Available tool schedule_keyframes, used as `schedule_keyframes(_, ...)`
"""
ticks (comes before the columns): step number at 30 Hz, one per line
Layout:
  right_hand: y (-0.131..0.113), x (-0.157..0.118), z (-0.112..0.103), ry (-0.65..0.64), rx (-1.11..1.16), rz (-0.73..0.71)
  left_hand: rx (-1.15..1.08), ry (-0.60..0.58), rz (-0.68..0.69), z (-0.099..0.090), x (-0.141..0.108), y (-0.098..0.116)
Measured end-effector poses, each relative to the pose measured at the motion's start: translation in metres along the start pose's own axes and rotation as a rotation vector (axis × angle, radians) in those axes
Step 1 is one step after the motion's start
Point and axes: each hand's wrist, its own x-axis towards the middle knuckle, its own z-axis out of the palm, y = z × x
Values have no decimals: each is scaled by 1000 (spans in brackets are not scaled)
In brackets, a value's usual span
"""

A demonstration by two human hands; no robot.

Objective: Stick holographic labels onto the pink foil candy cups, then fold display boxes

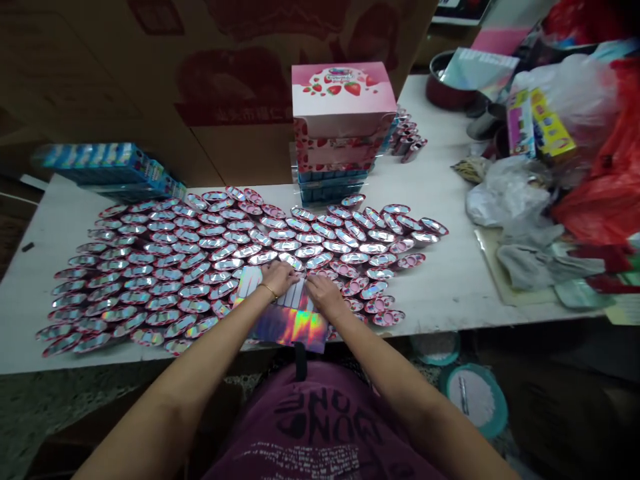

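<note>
- Seen from the head camera, a white tabletop (450, 287) runs left to right, with brown cardboard boxes (150, 80) standing behind its far edge
- Rows of small shiny foil-topped packets (200, 267) with pink rims cover most of the near and left part of the tabletop, overlapping one another like scales
- At the near edge, in the middle, lies a holographic sheet (290, 323); its near end hangs just over the tabletop's edge and shows rainbow glare
- Left hand (279, 277), with a thin bracelet on the wrist, rests palm down on the far part of the sheet, fingers bent and pressed to it; whether it grips anything I cannot tell
- Right hand (325, 293) lies just beside the left one, also palm down on the sheet, fingers curled at its surface; what it may pinch is hidden
- Far behind the hands stands a pink strawberry-printed box (343, 97) on a stack of further pink and blue boxes (330, 173)
- A flat pile of blue boxes (110, 167) sits at the far left
- At the far right, plastic bags (590, 133), red and clear, are heaped with crumpled wrapping and a dark red pot (445, 87)
- Near the bottom, the person's purple printed shirt (320, 427) fills the view
</note>
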Motion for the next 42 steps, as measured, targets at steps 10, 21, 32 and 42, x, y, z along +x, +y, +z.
schedule_keyframes(10, 11, -20, -73, 105, 973, 673, -372, 129, 38, -16, -10, 13)
schedule_keyframes(21, 55, -43, -64, 303, 1169, 1020, -1152, 17, -201, 26, -2, 92)
schedule_keyframes(32, 77, -33, -26, 387, 251, 905, -339, 252, -74, 48, 51, 111)
schedule_keyframes(42, 83, -35, -30, 216, 5, 796, -212, 331, -26, 50, 49, 113)
